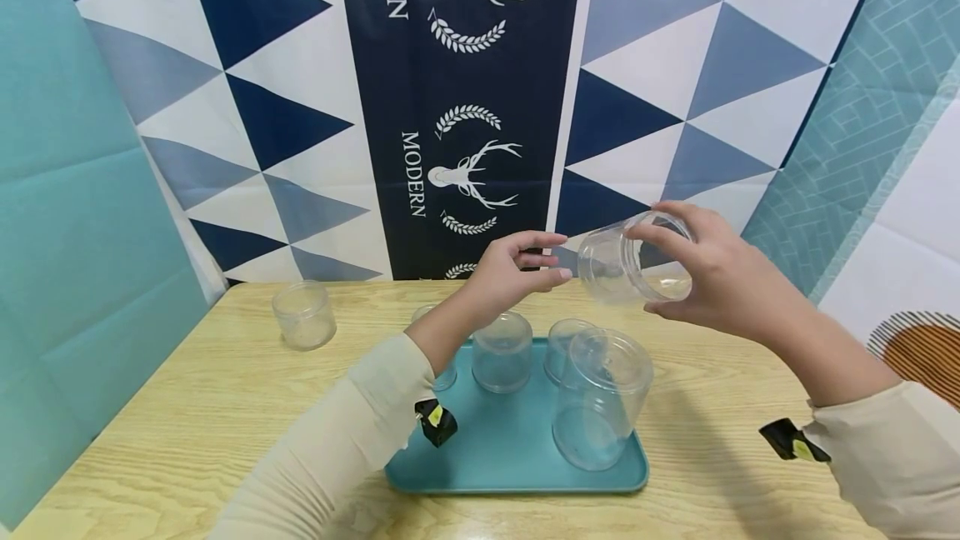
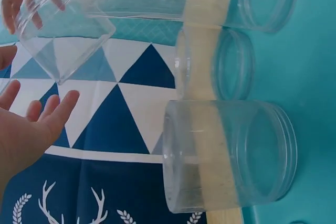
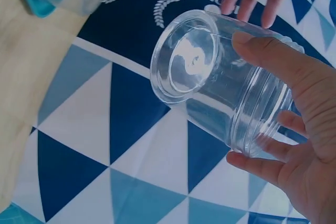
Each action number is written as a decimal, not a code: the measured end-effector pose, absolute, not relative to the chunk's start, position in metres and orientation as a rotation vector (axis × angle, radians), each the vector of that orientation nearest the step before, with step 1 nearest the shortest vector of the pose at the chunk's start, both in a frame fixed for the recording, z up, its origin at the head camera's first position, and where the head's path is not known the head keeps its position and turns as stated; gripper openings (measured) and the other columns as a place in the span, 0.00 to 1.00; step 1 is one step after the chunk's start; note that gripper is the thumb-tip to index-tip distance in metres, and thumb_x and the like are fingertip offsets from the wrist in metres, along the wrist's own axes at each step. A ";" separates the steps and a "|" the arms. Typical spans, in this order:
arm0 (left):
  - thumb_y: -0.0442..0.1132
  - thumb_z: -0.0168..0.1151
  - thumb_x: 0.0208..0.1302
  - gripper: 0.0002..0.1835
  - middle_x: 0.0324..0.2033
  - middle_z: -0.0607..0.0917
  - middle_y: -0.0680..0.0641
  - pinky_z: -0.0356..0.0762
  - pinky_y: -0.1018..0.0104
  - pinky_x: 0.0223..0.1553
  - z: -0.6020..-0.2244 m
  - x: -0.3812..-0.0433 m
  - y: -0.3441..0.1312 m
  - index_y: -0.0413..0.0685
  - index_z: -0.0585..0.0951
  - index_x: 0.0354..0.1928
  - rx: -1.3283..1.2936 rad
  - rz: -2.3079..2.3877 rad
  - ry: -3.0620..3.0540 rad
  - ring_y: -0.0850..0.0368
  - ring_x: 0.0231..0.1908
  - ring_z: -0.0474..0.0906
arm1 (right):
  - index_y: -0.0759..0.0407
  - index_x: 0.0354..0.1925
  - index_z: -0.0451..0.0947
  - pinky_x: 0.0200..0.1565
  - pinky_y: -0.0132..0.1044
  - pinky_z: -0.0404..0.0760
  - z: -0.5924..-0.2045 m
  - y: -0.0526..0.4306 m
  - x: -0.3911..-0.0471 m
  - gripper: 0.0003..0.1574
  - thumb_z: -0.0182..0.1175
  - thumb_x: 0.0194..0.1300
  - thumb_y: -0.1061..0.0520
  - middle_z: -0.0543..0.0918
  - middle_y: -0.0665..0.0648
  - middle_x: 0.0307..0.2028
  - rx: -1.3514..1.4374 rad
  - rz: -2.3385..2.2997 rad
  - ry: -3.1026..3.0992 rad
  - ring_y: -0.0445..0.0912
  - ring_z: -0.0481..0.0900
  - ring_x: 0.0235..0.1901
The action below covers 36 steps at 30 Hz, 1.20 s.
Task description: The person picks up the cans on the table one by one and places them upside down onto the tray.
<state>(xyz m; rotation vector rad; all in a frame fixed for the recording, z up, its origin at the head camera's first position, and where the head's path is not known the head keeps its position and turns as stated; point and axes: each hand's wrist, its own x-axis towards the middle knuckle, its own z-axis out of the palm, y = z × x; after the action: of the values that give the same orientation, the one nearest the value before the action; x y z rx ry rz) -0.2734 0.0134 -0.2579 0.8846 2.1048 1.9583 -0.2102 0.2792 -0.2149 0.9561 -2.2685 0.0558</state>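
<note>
A clear plastic jar [image 1: 609, 267] is tilted on its side in the air above the table's far edge. My right hand [image 1: 716, 273] grips it around the threaded mouth, thumb on one side and fingers on the other, as the right wrist view also shows. Its round base [image 3: 186, 64] points toward my left hand [image 1: 517, 269]. That hand hovers just left of the base with fingers extended and holds nothing. Below, on a teal tray [image 1: 480, 465], stand a tall clear jar [image 1: 600, 415], a medium jar [image 1: 502, 354] and a smaller one [image 1: 562, 352], mouths down.
Another clear jar [image 1: 446, 377] on the tray is partly hidden behind my left wrist. Off the tray, a short clear jar [image 1: 303, 317] stands on the wooden table [image 1: 187, 407] at the far left. A patterned cloth [image 1: 300, 107] hangs behind the table.
</note>
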 end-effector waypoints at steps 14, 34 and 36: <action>0.31 0.59 0.66 0.30 0.66 0.66 0.41 0.79 0.40 0.46 -0.250 -0.270 0.004 0.52 0.67 0.70 0.739 2.174 1.566 0.44 0.61 0.70 | 0.50 0.65 0.69 0.43 0.70 0.76 -0.195 0.262 -0.196 0.51 0.65 0.51 0.26 0.65 0.69 0.65 0.991 0.139 -2.169 0.70 0.67 0.59; 0.52 0.79 0.45 0.54 0.70 0.58 0.41 0.73 0.31 0.48 -0.263 -0.259 -0.015 0.64 0.57 0.73 0.908 2.123 1.114 0.36 0.68 0.60 | 0.58 0.61 0.71 0.28 0.51 0.82 -0.200 0.225 -0.179 0.43 0.51 0.63 0.29 0.68 0.72 0.63 1.180 0.176 -1.973 0.67 0.72 0.54; 0.52 0.79 0.46 0.52 0.69 0.60 0.41 0.73 0.32 0.48 -0.266 -0.258 -0.017 0.64 0.58 0.72 0.908 2.125 1.112 0.36 0.68 0.61 | 0.58 0.61 0.70 0.27 0.50 0.82 -0.202 0.222 -0.177 0.42 0.51 0.63 0.29 0.68 0.71 0.63 1.191 0.177 -1.970 0.67 0.72 0.53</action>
<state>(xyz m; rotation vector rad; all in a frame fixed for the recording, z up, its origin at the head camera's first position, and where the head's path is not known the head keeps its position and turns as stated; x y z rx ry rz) -0.2577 -0.0170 -0.2657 0.9083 1.1122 2.1251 -0.1774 0.2222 -0.2021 1.1912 -1.9700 0.1768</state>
